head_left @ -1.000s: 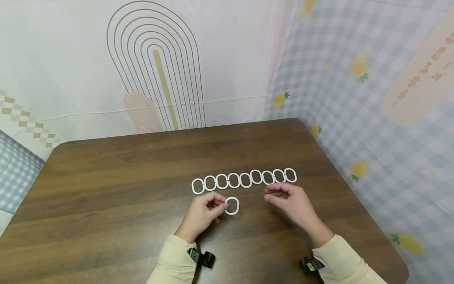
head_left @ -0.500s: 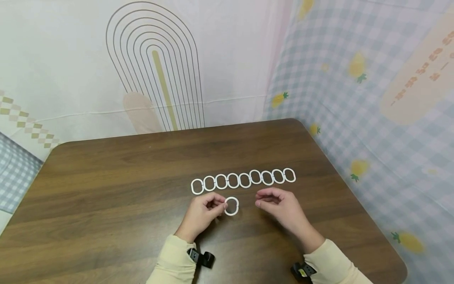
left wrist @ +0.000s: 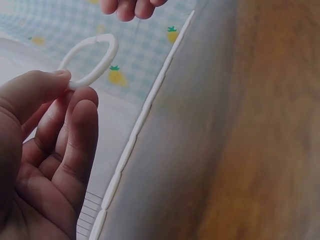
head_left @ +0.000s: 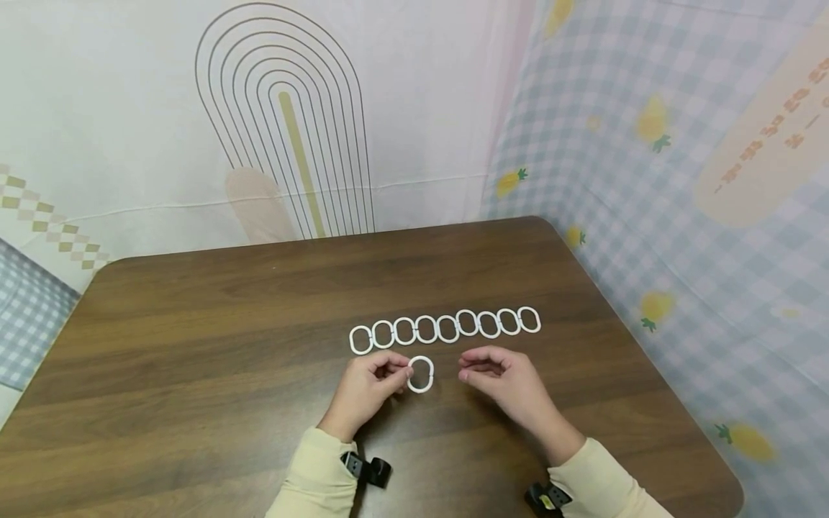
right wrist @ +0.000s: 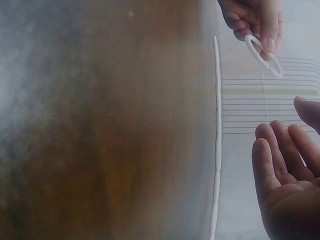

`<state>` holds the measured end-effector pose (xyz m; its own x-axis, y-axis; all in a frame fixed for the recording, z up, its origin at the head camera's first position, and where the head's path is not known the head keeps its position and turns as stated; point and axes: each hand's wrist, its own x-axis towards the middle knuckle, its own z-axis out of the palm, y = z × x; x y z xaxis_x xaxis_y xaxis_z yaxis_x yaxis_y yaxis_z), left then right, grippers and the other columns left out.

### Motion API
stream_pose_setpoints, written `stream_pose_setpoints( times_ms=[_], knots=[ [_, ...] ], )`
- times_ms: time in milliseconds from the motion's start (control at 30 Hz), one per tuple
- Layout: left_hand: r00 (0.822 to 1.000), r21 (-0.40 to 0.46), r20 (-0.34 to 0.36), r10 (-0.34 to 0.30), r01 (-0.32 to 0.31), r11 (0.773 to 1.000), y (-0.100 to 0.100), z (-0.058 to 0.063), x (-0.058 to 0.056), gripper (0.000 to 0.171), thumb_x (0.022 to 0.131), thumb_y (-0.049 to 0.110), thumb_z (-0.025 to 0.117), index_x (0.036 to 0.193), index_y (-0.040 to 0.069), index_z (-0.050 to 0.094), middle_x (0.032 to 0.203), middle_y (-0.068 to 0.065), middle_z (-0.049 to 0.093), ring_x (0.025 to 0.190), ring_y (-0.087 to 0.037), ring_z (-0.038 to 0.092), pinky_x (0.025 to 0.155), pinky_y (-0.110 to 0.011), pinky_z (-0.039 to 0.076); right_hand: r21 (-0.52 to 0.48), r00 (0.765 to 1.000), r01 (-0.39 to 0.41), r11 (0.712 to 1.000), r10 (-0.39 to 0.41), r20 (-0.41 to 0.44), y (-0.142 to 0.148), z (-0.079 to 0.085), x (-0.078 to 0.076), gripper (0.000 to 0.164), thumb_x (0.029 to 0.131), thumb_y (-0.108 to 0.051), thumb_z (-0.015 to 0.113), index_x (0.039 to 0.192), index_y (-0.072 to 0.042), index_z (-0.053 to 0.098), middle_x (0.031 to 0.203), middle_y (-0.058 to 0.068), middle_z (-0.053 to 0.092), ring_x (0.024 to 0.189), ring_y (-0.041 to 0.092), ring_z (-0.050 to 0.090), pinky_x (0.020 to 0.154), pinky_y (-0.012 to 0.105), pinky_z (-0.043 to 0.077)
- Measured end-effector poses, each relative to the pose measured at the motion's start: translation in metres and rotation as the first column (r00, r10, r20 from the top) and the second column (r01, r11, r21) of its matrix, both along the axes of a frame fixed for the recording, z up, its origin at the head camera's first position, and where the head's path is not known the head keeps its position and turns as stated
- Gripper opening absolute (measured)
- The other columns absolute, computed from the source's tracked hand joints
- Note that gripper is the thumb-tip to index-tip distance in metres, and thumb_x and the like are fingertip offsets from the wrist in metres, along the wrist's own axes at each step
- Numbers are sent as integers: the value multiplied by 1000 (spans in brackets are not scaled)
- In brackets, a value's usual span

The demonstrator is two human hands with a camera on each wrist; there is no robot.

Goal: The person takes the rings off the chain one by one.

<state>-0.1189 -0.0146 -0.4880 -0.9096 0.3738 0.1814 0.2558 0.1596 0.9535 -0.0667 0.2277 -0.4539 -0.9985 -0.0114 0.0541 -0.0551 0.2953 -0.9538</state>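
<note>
Between thumb and fingers my left hand pinches a white oval ring, which is held up above the table. In the left wrist view, that white ring shows a small seam on its side. To the right of it, my right hand holds nothing, its fingers loosely bent and the thumb apart from them, as the right wrist view shows of the same right hand. Beyond both hands, several like white rings lie side by side in a row on the table.
The brown wooden table has rounded corners. A white patterned curtain hangs behind it, and a blue checked curtain with pineapples hangs along the right side. Each wrist carries a black strap with a camera.
My right hand has moved left, away from the right end of the row and closer to the held ring. My left hand and the ring have barely shifted.
</note>
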Motion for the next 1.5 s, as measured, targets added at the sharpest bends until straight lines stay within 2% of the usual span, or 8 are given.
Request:
stream_pose_setpoints(
  times_ms=[133,333,567,733,967,1267,1500],
  knots=[
    [999,23,4,38,-38,999,-1,0,-1,8,89,4,75,95,-1,74,72,-5,69,59,-10,64,54,-26,55,5,1000,-17,1000,17,-12,-1,1,1,28,85,-2,78,109,8,69,106,24,71,91,18,72,81,24,57],
    [993,79,9,115,-115,990,-8,1,-5,10,88,2,75,95,-5,75,72,-10,70,57,-14,63,53,-32,57,18,1000,-12,1000,12,2,-2,2,2,28,84,-1,78,109,8,69,106,23,72,90,17,72,80,24,57],
    [965,111,70,254,-260,959,-22,3,-14,8,88,0,74,94,-5,76,72,-13,70,58,-11,64,55,-29,58,24,1000,-19,1000,19,8,-2,1,2,29,84,-2,79,110,8,69,106,23,72,90,17,72,81,25,58],
    [944,119,103,313,-324,938,-31,4,-18,7,89,-1,73,93,-5,75,74,-14,70,58,-11,64,55,-26,57,22,1000,-26,999,26,7,-3,1,3,30,84,-2,79,110,8,69,106,23,72,91,17,72,81,25,58],
    [926,137,154,344,-365,921,-36,2,-21,10,89,1,74,95,-7,75,77,-19,70,58,-11,64,56,-26,58,30,1000,-29,999,29,-1,-3,2,4,30,83,-1,79,110,9,69,106,23,72,90,15,72,81,25,58],
    [908,140,164,385,-408,902,-43,-1,-26,9,89,2,74,92,-6,75,71,-13,68,57,-11,64,55,-25,57,24,999,-36,999,37,-9,-4,4,5,29,84,-3,79,109,8,69,105,22,72,91,19,72,81,24,58],
    [907,154,170,386,-412,898,-46,-1,-27,10,89,0,73,95,-9,74,69,-12,67,57,-10,64,55,-25,58,13,999,-33,999,33,3,-4,6,6,29,84,-4,79,109,8,69,106,22,72,91,21,72,81,24,57]
  ],
)
